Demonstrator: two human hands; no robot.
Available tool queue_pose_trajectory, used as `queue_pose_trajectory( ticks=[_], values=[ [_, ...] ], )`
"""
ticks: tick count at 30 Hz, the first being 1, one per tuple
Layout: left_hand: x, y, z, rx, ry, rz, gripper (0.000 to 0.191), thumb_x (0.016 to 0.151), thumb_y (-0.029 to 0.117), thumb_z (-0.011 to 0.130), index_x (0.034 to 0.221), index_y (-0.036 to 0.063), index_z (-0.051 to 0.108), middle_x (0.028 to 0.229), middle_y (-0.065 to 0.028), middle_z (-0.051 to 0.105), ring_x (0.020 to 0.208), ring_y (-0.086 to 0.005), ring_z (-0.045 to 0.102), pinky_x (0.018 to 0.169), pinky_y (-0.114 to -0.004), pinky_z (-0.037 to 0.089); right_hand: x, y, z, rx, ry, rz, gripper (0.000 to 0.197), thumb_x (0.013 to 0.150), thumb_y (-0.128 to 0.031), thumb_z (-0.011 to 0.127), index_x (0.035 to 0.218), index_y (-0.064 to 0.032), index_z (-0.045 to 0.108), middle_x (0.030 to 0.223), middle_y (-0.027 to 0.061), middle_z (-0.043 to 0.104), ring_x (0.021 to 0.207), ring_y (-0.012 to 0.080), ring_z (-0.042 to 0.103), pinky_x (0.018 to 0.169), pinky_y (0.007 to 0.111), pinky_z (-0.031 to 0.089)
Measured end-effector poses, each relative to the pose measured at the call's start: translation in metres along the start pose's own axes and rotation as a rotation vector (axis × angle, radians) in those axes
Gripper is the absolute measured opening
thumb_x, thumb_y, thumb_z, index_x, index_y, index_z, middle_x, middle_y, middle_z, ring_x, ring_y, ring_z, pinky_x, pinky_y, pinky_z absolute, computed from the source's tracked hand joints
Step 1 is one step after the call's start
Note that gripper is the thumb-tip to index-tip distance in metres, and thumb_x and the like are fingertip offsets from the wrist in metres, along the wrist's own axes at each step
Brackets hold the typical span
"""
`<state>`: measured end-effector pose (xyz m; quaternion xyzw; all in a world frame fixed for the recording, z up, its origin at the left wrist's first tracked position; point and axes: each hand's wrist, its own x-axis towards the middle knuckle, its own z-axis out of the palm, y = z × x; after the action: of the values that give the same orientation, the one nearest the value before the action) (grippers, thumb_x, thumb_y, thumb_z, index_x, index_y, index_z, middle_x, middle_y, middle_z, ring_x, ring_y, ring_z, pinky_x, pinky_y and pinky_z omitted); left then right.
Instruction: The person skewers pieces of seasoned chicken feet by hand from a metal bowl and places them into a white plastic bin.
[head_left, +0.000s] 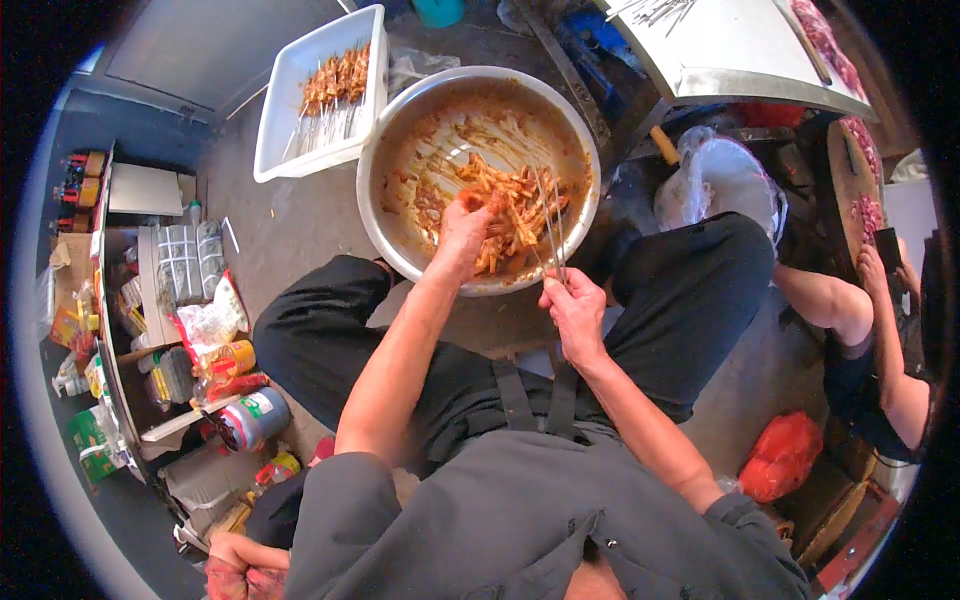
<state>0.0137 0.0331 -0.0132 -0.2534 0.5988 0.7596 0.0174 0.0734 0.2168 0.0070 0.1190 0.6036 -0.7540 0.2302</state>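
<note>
A large steel basin (395, 259), its inside smeared with reddish sauce, stands between my knees. Sauce-coated pieces of meat (517, 206) are heaped toward its right side. My left hand (466, 229) reaches into the basin with its fingers curled at the heap; the blurred, sauce-covered fingertips do not show whether a piece is in them. Near the basin's front right rim, my right hand (576, 306) holds several thin metal skewers (551, 214), which point up and away over the meat. The skewers' near ends are partly hidden by my right hand.
Beyond the basin to the left, a white plastic tub (271, 146) holds several loaded meat skewers (336, 82). Bare skewers (664, 11) lie on a white-topped table (709, 56). A co-worker's hand (870, 270) grips a cleaver (888, 249) by a chopping board (844, 180). Packed shelves (172, 427) stand left.
</note>
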Motion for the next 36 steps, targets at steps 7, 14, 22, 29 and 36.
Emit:
queue_pose_trajectory(
  ticks=[7, 14, 22, 29, 36],
  values=[
    [-0.022, 0.009, 0.009, -0.200, -0.236, -0.315, 0.026, 0.096, 0.023, 0.047, 0.112, 0.0024, 0.049, 0.100, -0.0150, 0.063, 0.080, -0.0254, 0.065, 0.065, -0.036, 0.057, 0.004, 0.008, 0.004, -0.052, -0.004, -0.046, 0.018, 0.090, -0.018, 0.056, 0.087, -0.0020, 0.063, 0.062, -0.0040, 0.053, 0.050, 0.0019, 0.040, 0.045, 0.019, 0.030],
    [-0.004, -0.004, 0.000, -0.528, -0.274, -0.277, 0.025, 0.095, 0.019, 0.043, 0.107, 0.0014, 0.055, 0.099, -0.0126, 0.064, 0.089, -0.0266, 0.064, 0.075, -0.040, 0.055, 0.005, 0.012, 0.006, 0.006, -0.072, -0.028, 0.025, 0.093, -0.024, 0.053, 0.094, -0.0012, 0.064, 0.065, 0.0010, 0.058, 0.044, 0.0024, 0.038, 0.041, 0.018, 0.029],
    [0.001, 0.034, -0.026, -0.392, -0.041, 0.002, 0.019, 0.085, 0.014, 0.060, 0.104, 0.0121, 0.056, 0.094, -0.0044, 0.068, 0.080, -0.0152, 0.064, 0.058, -0.025, 0.044, -0.002, 0.005, -0.002, 0.064, -0.154, 0.175, 0.024, 0.095, -0.021, 0.049, 0.098, -0.0002, 0.061, 0.066, 0.0038, 0.058, 0.043, 0.0019, 0.037, 0.039, 0.017, 0.024],
    [0.001, 0.032, -0.013, -0.359, -0.022, 0.030, 0.025, 0.081, 0.001, 0.063, 0.104, 0.0097, 0.056, 0.090, -0.0044, 0.067, 0.072, -0.0116, 0.062, 0.050, -0.021, 0.042, -0.004, 0.009, -0.002, 0.030, -0.219, 0.130, 0.025, 0.095, -0.022, 0.050, 0.097, 0.0002, 0.061, 0.063, 0.0034, 0.057, 0.043, 0.0021, 0.036, 0.040, 0.017, 0.025],
    [-0.002, 0.033, -0.009, -0.341, -0.007, 0.074, 0.030, 0.078, -0.003, 0.065, 0.105, 0.0075, 0.056, 0.089, -0.0026, 0.065, 0.073, -0.0143, 0.063, 0.059, -0.026, 0.051, -0.006, 0.008, -0.001, 0.012, -0.245, 0.134, 0.025, 0.095, -0.022, 0.050, 0.097, 0.0003, 0.061, 0.063, 0.0030, 0.056, 0.044, 0.0019, 0.037, 0.041, 0.017, 0.026]
  ],
)
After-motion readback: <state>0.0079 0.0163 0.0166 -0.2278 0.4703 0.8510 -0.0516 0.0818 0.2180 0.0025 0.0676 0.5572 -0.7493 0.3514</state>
